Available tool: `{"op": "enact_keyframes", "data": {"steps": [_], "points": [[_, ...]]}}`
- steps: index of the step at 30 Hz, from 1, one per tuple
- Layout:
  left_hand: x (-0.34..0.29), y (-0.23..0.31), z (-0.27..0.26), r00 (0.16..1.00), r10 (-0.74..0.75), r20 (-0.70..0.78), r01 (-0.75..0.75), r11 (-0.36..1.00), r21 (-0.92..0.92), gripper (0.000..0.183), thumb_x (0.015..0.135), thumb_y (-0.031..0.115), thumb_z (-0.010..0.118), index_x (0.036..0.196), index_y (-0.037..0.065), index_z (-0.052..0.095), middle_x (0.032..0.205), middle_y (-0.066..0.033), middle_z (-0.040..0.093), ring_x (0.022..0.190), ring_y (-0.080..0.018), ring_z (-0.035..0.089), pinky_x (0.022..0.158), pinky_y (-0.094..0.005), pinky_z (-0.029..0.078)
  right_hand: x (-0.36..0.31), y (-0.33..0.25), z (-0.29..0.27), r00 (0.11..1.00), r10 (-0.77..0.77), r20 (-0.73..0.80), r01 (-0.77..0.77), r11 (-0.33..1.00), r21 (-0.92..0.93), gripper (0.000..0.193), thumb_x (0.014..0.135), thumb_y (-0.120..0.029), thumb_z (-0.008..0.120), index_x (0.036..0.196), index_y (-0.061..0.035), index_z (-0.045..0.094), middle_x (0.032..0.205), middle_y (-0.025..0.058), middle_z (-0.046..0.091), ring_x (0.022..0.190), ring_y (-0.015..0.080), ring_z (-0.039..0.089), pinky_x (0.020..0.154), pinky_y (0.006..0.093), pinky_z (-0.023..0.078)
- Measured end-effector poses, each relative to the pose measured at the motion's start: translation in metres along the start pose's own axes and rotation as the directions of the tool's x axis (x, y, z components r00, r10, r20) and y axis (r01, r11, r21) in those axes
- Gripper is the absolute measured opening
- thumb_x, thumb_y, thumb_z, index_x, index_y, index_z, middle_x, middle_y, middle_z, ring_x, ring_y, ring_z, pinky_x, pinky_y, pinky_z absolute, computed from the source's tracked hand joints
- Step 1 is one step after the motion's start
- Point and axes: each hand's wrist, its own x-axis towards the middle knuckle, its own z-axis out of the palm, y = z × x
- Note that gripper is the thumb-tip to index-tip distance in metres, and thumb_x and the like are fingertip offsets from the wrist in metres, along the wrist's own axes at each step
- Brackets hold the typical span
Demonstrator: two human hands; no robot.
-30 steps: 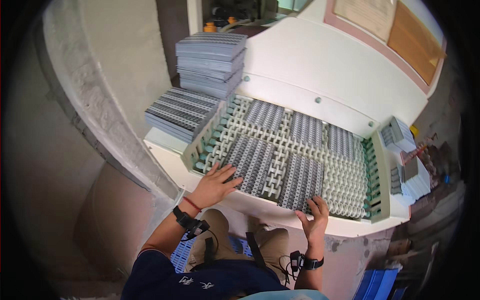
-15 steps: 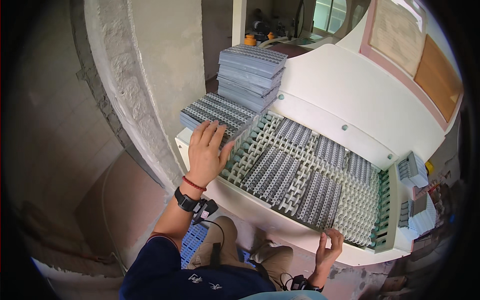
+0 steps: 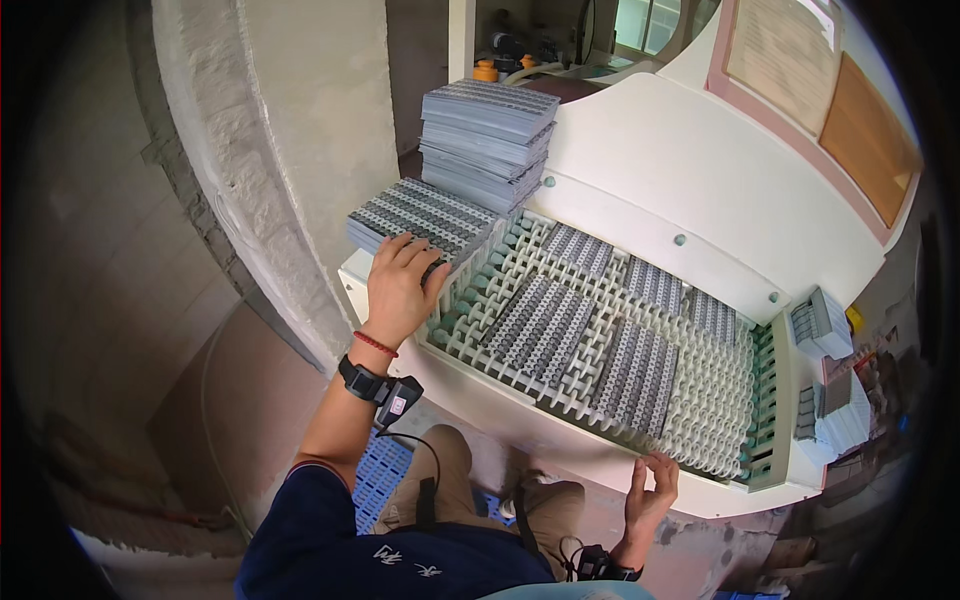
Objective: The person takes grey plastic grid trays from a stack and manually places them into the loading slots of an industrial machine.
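My left hand [image 3: 402,292] rests its extended fingertips at the near edge of a low stack of grey panels [image 3: 420,215] patterned with rows of dark shapes. The thumb stands apart, and nothing shows inside the grasp. My right hand [image 3: 650,495] is by the machine's front edge, fingers loosely bent, thumb apart, holding nothing visible. Between the hands lies a bed of white roller wheels [image 3: 712,420]. Similar patterned panels lie flat on it: a front left panel [image 3: 540,328], a front middle panel [image 3: 636,378] and several farther back.
A taller panel stack [image 3: 488,150] rises behind the low one. The machine's white cover [image 3: 640,150] stands beyond the rollers. Light-blue blocks [image 3: 845,415] sit on the right ledge. A rough pillar [image 3: 235,170] is at left, a blue slatted pallet [image 3: 380,480] beneath me.
The view has shifted slightly. Panels on the rollers have moved a little deeper toward the cover. My left hand's fingers have settled closer onto the low stack; my right hand stays near the front edge.
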Motion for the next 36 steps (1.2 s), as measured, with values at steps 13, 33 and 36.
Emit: {"op": "enact_keyframes", "data": {"steps": [13, 33, 36], "points": [[0.061, 0.050, -0.094, 0.707, -0.357, -0.611, -0.439, 0.455, -0.775, 0.080, 0.088, 0.063, 0.021, 0.127, -0.006, 0.031, 0.120, -0.0237, 0.047, 0.117, -0.0292, 0.043, 0.101, -0.0389, 0.029, -0.003, -0.001, 0.002, 0.997, -0.005, 0.074, 0.006, 1.000, -0.010, 0.009, 0.081, -0.007, 0.061, 0.080, 0.0018, 0.058, 0.088, 0.0136, 0.058, 0.084, 0.0255, 0.055, 0.078, 0.0339, 0.043], [0.065, 0.094, -0.161, 0.620, -0.141, -0.772, -0.732, 0.250, -0.634, 0.072, 0.087, 0.057, 0.030, 0.126, -0.003, 0.034, 0.121, -0.0174, 0.049, 0.117, -0.0267, 0.043, 0.097, -0.0366, 0.033, -0.017, 0.021, -0.013, 0.989, 0.060, 0.138, -0.049, 0.995, -0.082, 0.022, 0.087, -0.016, 0.057, 0.081, 0.0049, 0.057, 0.091, 0.0138, 0.058, 0.086, 0.0253, 0.055, 0.079, 0.0355, 0.043], [0.061, 0.095, -0.158, 0.628, -0.150, -0.764, -0.724, 0.249, -0.644, 0.070, 0.087, 0.056, 0.031, 0.126, -0.003, 0.035, 0.121, -0.0172, 0.049, 0.116, -0.0265, 0.044, 0.097, -0.0363, 0.034, -0.016, 0.017, -0.012, 0.986, 0.067, 0.152, -0.054, 0.995, -0.089, 0.023, 0.087, -0.017, 0.057, 0.080, 0.0048, 0.057, 0.091, 0.0134, 0.058, 0.086, 0.0250, 0.055, 0.079, 0.0354, 0.042]]}}
